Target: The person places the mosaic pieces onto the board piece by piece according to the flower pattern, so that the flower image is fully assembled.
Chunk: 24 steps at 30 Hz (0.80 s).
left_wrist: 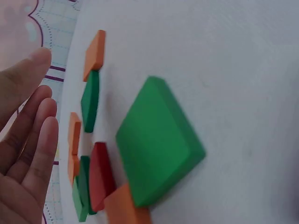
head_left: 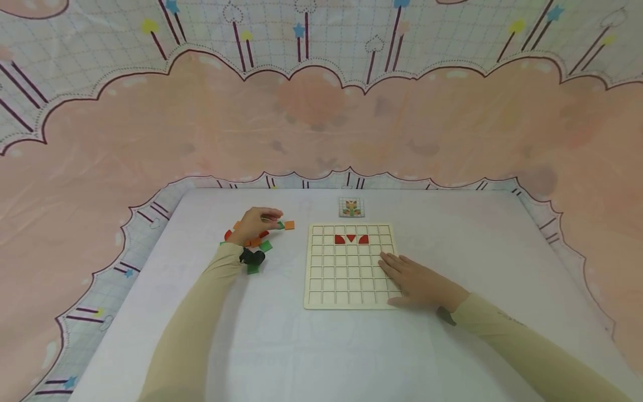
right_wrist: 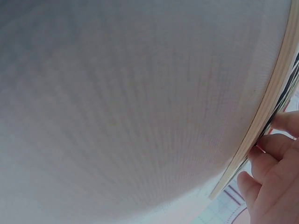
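Observation:
My left hand (head_left: pixel 255 224) hovers over a loose pile of flat coloured pieces, its fingers slightly bent. In the left wrist view no piece shows between the thumb and fingers. Close by lie a green diamond-shaped piece (left_wrist: pixel 156 144), a red piece (left_wrist: pixel 99 177) and an orange piece (left_wrist: pixel 95 55). My right hand (head_left: pixel 422 283) rests on the right edge of a pale wooden grid board (head_left: pixel 307 273), fingers extended. Two red curved-edge pieces (head_left: pixel 340 239) with a red triangle (head_left: pixel 350 238) between them sit in a row near the board's far side.
A small card (head_left: pixel 351 207) with a coloured pattern on a grid lies behind the board. White cloth (head_left: pixel 281 346) covers the table. Beyond it hangs a peach and white patterned cloth (head_left: pixel 226 128). Another green piece (head_left: pixel 253 269) lies near my left wrist.

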### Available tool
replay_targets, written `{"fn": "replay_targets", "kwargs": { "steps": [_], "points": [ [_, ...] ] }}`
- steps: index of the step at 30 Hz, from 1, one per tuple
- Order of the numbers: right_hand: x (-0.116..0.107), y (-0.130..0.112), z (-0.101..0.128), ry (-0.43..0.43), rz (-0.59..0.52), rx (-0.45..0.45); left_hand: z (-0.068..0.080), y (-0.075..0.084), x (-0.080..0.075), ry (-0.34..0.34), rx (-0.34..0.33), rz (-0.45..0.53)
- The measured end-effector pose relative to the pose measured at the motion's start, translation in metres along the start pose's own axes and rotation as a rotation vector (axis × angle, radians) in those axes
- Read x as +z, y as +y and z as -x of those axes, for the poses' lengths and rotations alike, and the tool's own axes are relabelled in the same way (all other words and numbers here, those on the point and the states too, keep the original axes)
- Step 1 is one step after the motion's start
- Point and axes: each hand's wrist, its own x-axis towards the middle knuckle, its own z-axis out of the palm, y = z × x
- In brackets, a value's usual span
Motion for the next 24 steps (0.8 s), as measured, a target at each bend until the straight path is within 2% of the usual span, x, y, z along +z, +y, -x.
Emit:
{"fn": "replay_targets", "kwargs": {
  "steps": [6, 14, 18, 24],
  "points": [
    [0.0, 0.001, 0.0, 0.004, 0.002, -0.001, -0.009, 0.003, 0.011, -0.024, -0.009, -0.113],
    [0.003, 0.001, 0.0, -0.01, 0.016, 0.015, -0.011, 0.014, 0.019, -0.028, 0.004, -0.248],
    [0.002, 0.001, 0.0, -0.012, 0.012, 0.019, -0.012, 0.014, 0.023, -0.017, 0.009, -0.267],
    [0.001, 0.0, 0.0, -0.022, 0.0, 0.031, -0.021, 0.008, 0.03, -0.035, 0.082, -0.282]
  ]
}}
